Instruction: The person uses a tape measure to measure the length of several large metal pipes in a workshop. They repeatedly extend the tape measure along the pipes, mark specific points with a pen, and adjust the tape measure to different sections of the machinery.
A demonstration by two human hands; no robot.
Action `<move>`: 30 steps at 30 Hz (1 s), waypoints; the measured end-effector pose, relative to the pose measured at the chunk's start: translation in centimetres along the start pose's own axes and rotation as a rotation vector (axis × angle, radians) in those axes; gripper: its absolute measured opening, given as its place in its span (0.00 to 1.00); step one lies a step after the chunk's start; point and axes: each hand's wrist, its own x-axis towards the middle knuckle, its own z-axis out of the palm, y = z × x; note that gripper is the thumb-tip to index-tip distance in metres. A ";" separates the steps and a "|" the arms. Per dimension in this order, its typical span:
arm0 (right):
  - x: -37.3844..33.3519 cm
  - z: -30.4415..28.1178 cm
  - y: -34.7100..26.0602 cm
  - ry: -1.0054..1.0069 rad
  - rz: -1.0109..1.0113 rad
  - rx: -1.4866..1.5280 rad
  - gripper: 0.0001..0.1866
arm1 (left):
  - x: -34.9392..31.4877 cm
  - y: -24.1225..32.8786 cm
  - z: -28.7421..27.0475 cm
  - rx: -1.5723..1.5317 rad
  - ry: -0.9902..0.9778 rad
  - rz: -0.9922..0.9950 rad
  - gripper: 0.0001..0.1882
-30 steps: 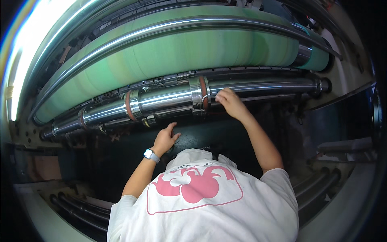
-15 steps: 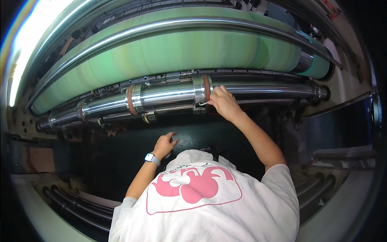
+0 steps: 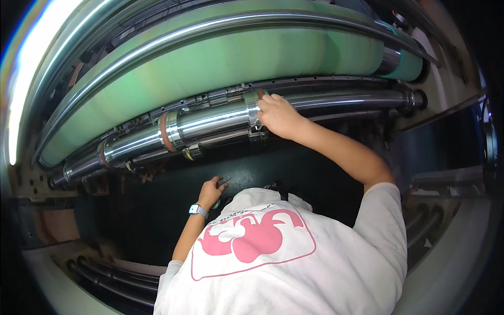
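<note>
My right hand (image 3: 279,115) is closed against a metal collar (image 3: 252,109) on the long polished shaft (image 3: 210,125). A brown-red band runs round this collar, partly covered by my fingers. Below my fingertips shows the bent silver end of a hex key (image 3: 258,126); the rest of it is hidden in my grip. Lower down and to the left, over the dark area in front of the machine, my left hand (image 3: 210,192) pinches a thin metal piece (image 3: 226,181), too small to name. A watch (image 3: 196,209) sits on my left wrist.
Beyond the shaft lies a wide green roller (image 3: 220,58) with a steel bar (image 3: 210,24) across it. More banded collars (image 3: 167,131) sit along the shaft to the left. Dark rollers (image 3: 113,282) stand low at the left, and a machine side frame (image 3: 446,79) at the right.
My right hand has shifted slightly left and up, turning over the collar so less of the hex key shows. My left hand has drawn in slightly, its thin metal piece now visible. The view has tilted.
</note>
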 end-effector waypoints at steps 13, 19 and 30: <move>-6.7 7.2 -3.1 -0.159 0.499 0.402 0.15 | 0.2 -0.9 0.0 0.066 -0.029 -0.051 0.18; 0.7 13.0 -14.0 0.591 1.023 2.012 0.22 | -0.1 -1.4 0.1 0.117 -0.049 -0.031 0.18; 2.3 9.7 -12.6 0.363 1.212 2.108 0.27 | 0.0 -1.5 0.2 -0.381 0.063 -0.108 0.14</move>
